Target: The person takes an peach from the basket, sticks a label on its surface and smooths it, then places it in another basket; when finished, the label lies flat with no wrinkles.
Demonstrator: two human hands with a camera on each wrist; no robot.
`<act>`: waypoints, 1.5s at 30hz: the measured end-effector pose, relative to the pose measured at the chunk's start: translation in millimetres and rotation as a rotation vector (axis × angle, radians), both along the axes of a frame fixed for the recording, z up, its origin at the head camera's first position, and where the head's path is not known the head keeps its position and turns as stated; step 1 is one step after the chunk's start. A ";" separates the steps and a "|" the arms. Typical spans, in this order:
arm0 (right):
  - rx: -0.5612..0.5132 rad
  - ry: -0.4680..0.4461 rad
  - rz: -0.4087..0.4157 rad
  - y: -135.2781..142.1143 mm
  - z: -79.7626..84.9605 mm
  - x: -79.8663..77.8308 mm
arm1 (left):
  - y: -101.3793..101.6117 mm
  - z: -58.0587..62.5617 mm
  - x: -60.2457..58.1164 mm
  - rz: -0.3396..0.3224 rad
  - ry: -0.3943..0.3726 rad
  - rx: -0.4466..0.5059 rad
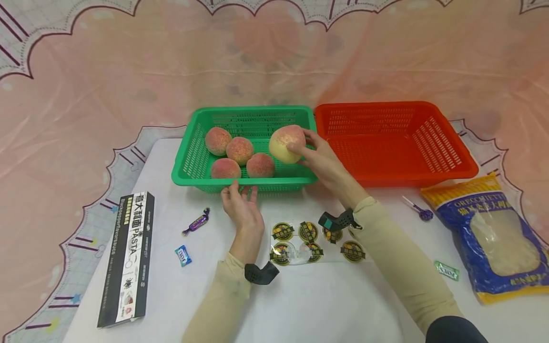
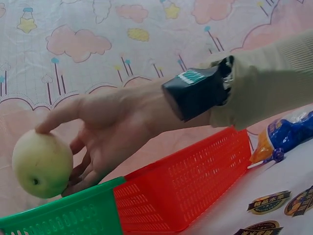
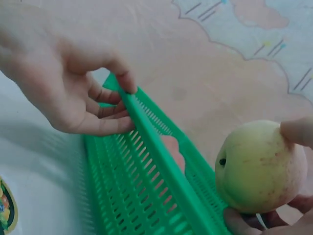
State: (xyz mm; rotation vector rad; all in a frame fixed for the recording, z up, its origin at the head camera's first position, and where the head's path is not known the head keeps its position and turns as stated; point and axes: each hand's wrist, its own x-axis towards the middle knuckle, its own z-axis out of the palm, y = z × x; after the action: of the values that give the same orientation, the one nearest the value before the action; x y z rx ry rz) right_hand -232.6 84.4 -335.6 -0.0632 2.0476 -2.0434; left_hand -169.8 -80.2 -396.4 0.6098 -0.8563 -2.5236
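Note:
My right hand [image 1: 327, 162] grips a yellow-and-pink peach [image 1: 286, 144] over the right part of the green basket [image 1: 244, 182]. In the right wrist view the held peach [image 3: 259, 166] sits between thumb and fingers, above the rim. Several pinkish peaches [image 1: 240, 151] lie in the left part of that basket. My left hand [image 1: 243, 209] is at the basket's front edge; in the right wrist view the left hand [image 3: 73, 83] pinches the rim, thumb on top and fingers against the outer wall. From the left wrist view, the peach [image 2: 41, 164] shows a dark stem hollow.
A red basket [image 1: 369, 182] stands right of the green one. A pasta box [image 1: 126, 259] lies at left, near wrapped candies [image 1: 197, 222]. Round stickers [image 1: 282, 232] lie on a clear sheet in front. At right are a lollipop [image 1: 424, 214], a green packet [image 1: 446, 270] and an orecchiette bag [image 1: 499, 238].

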 end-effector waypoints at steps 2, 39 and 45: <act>-0.007 0.025 0.016 4.6 2.7 6.0 | -0.3 0.0 -0.1 0.000 0.001 0.002; 0.253 0.428 0.276 84.3 -46.7 97.3 | -2.1 -1.7 1.7 -0.037 0.037 -0.039; 0.306 0.369 0.244 83.9 -59.9 94.6 | -2.6 -14.2 6.6 -0.272 0.004 -0.168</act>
State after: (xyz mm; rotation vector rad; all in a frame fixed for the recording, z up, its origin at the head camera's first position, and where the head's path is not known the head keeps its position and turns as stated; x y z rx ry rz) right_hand -138.1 168.3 -395.5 -0.6418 2.4028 -1.6476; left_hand -163.1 -82.8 -410.7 0.4600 -1.2075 -2.6500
